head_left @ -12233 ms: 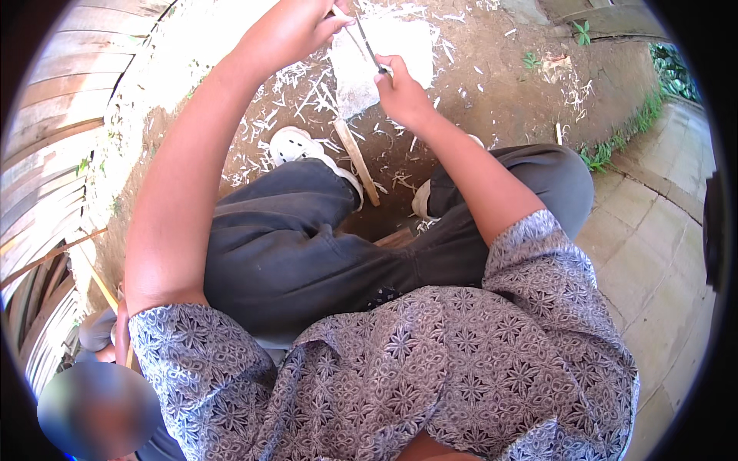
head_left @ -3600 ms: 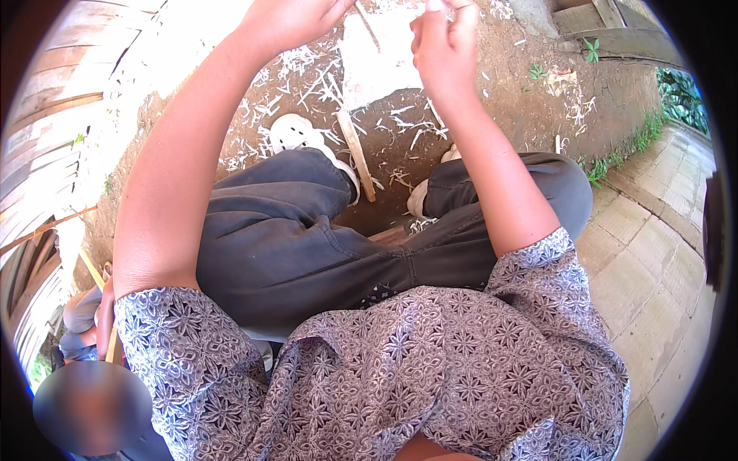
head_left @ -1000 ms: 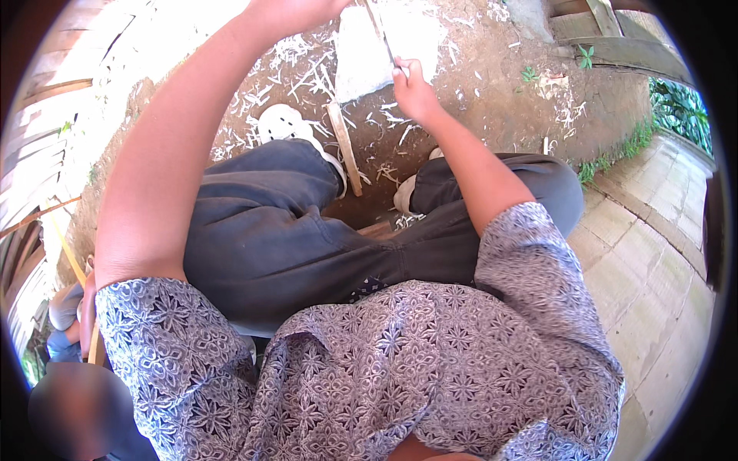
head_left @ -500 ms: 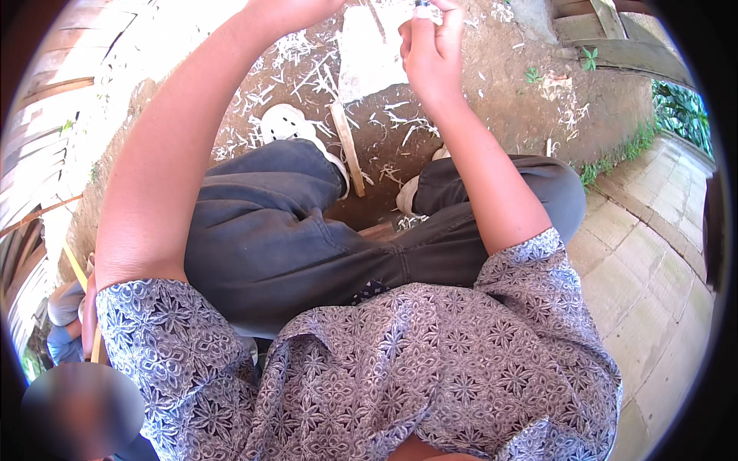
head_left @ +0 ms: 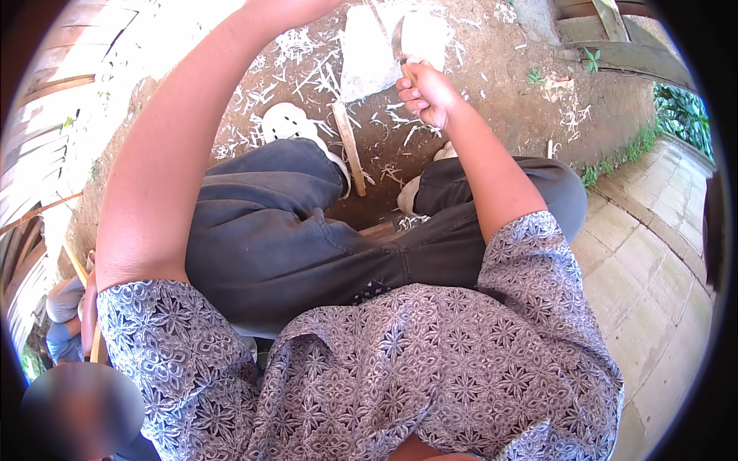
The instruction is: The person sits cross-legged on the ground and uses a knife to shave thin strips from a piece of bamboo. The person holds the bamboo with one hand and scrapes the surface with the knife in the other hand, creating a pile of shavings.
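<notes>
My right hand is closed round the wooden handle of a knife, whose slightly curved blade points up and away from me. Beneath the blade lies a pale, sunlit slab on the ground. A thin strip crosses the slab near the blade at the top edge. My left hand reaches to the top edge of the picture, where its fingers are cut off, so whatever they hold is out of sight.
Pale shavings litter the dirt around the slab. A wooden stick lies between my feet, beside a white clog. Bamboo slats run along the left. Paving borders the right. Another person sits at lower left.
My right hand has come back toward me and turned, bringing the knife blade into view. My left arm has hardly moved.
</notes>
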